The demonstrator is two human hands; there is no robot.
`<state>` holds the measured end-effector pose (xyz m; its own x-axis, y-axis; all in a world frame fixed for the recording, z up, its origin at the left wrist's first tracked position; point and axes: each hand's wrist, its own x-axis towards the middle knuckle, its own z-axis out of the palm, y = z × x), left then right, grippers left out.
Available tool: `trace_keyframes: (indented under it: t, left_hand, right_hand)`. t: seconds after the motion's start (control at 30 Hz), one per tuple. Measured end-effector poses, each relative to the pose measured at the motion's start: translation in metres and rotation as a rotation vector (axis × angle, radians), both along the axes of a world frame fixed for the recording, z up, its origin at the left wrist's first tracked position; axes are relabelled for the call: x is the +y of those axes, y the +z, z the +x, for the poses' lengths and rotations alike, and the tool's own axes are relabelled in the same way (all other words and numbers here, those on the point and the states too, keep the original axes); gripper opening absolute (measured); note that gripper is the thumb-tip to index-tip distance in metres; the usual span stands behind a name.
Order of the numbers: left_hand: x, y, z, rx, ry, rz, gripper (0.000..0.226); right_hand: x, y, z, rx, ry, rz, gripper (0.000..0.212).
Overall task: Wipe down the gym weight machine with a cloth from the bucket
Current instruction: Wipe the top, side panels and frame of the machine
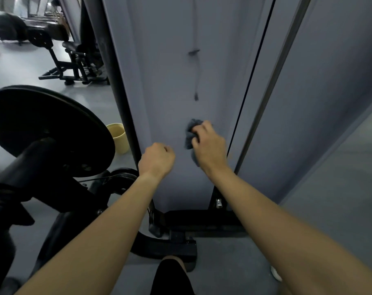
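The weight machine's tall gray panel (170,81) stands on a gray floor (234,262), with a yellow bucket (118,138) beside it. The right hand (210,145) has its grip tight on a dark cloth (190,135), pressed against the panel. The left hand (156,159) has its grip curled up, holding nothing.

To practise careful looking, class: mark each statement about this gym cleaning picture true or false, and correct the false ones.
1. The right hand grips the grey cloth at the machine's grey panel. True.
2. The left hand holds a second cloth. False: it is a fist holding nothing.
3. The bucket stands on the floor, left of the panel. True.
4. The bucket is blue. False: it is pale yellow.
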<state>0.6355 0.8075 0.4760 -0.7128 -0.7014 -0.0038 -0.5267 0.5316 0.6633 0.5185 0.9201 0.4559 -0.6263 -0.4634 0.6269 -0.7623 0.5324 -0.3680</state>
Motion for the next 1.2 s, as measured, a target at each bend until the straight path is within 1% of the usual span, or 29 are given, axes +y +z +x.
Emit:
trace_keyframes:
  t: [0.07, 0.17, 0.27, 0.33, 0.53, 0.6, 0.7, 0.8, 0.83, 0.93, 1.0, 1.1, 1.17, 1.2]
  left_hand:
    - [-0.007, 0.0, 0.006, 0.002, 0.03, -0.005, 0.041]
    - [-0.017, -0.001, 0.015, 0.005, 0.065, 0.008, 0.04]
    - [-0.022, -0.001, 0.023, -0.008, 0.068, -0.001, 0.04]
    - [-0.02, 0.0, 0.024, -0.005, 0.059, 0.004, 0.045]
    - [0.008, 0.001, 0.003, -0.027, -0.016, -0.001, 0.043]
    - [0.025, 0.002, -0.009, -0.034, -0.055, -0.01, 0.042]
    - [0.053, 0.004, -0.03, -0.039, -0.125, -0.028, 0.041]
    - [0.081, 0.007, -0.046, -0.019, -0.2, -0.061, 0.041]
    - [0.09, 0.007, -0.052, -0.008, -0.232, -0.061, 0.042]
    - [0.119, 0.005, -0.069, -0.007, -0.309, -0.057, 0.044]
    - [0.14, 0.004, -0.079, -0.024, -0.351, -0.063, 0.038]
    - [0.162, 0.006, -0.095, -0.043, -0.396, -0.038, 0.015]
    - [0.171, 0.013, -0.107, -0.041, -0.405, -0.012, 0.011]
    - [0.174, 0.018, -0.114, -0.031, -0.403, 0.012, 0.012]
  right_hand:
    - [-0.029, -0.002, 0.013, 0.022, 0.081, 0.045, 0.012]
    - [-0.06, -0.012, 0.035, -0.037, 0.142, 0.166, 0.014]
    - [-0.061, -0.031, 0.041, -0.105, 0.158, 0.355, 0.013]
    - [-0.05, -0.037, 0.034, -0.12, 0.145, 0.385, 0.012]
    - [0.001, -0.018, -0.002, -0.093, 0.038, 0.299, 0.013]
    - [0.024, -0.01, -0.012, -0.098, -0.005, 0.278, 0.01]
    - [0.062, -0.004, -0.03, -0.149, -0.082, 0.213, 0.005]
    - [0.105, -0.004, -0.046, -0.263, -0.138, 0.07, 0.005]
    - [0.12, -0.004, -0.049, -0.27, -0.149, 0.046, 0.006]
    - [0.161, -0.005, -0.052, -0.238, -0.174, 0.054, 0.006]
    - [0.187, -0.005, -0.056, -0.249, -0.22, 0.051, 0.007]
    - [0.223, -0.002, -0.069, -0.263, -0.27, 0.002, 0.008]
    - [0.244, 0.001, -0.081, -0.276, -0.288, -0.041, 0.008]
    - [0.254, 0.003, -0.088, -0.283, -0.296, -0.059, 0.008]
